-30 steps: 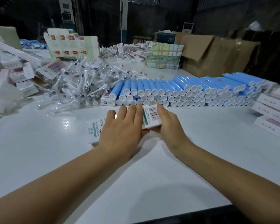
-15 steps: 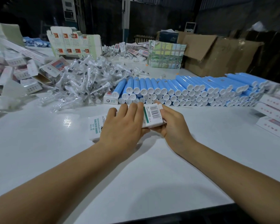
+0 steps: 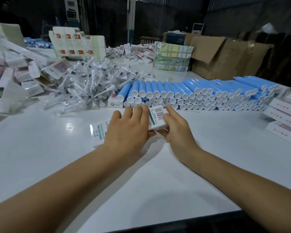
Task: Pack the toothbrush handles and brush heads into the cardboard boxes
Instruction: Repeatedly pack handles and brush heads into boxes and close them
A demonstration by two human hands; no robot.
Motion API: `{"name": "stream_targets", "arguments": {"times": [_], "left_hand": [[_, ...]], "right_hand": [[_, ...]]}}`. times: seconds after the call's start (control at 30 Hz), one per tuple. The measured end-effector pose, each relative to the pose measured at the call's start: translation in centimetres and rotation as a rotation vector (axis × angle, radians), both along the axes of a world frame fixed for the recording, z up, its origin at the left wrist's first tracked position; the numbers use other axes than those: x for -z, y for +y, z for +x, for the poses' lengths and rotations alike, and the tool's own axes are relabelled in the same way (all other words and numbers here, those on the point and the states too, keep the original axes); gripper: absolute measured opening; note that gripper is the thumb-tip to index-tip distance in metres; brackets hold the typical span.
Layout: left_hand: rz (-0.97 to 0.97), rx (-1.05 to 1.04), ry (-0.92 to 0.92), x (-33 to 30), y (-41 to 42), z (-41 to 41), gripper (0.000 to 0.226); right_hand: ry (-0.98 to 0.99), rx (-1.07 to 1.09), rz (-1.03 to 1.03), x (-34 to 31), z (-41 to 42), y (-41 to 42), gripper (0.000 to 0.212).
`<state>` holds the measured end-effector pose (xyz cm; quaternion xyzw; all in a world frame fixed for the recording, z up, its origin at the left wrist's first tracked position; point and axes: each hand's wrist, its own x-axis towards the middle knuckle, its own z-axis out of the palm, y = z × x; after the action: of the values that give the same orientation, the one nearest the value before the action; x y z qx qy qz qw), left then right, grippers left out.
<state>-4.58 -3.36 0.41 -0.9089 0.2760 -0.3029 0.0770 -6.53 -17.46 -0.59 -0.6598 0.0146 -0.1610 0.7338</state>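
Observation:
A long white cardboard box with a barcode on its end lies across the white table in front of me. My left hand covers its middle, fingers over the top and thumb on the near side. At the barcode end my right hand grips the box, fingers along the flap and thumb underneath. Blue toothbrush handles with white caps are stacked in a long row just behind. Wrapped white brush heads lie in a heap at the back left.
A small white box stands at the left end of the handle row. Filled white boxes lie at the right edge, and more boxes are heaped at the left. Flat printed cartons and a brown carton stand at the back.
My right fingers have shifted along the barcode end of the box. The box and my left hand have stayed in place.

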Motion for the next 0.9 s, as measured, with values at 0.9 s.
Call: {"name": "stream_targets", "arguments": {"times": [0.9], "left_hand": [[-2.326,0.4,1.559,-1.7,1.0,2.0,0.035]], "right_hand": [[-0.079,-0.024,-1.048,0.2,-0.6,2.3,0.06]]}}
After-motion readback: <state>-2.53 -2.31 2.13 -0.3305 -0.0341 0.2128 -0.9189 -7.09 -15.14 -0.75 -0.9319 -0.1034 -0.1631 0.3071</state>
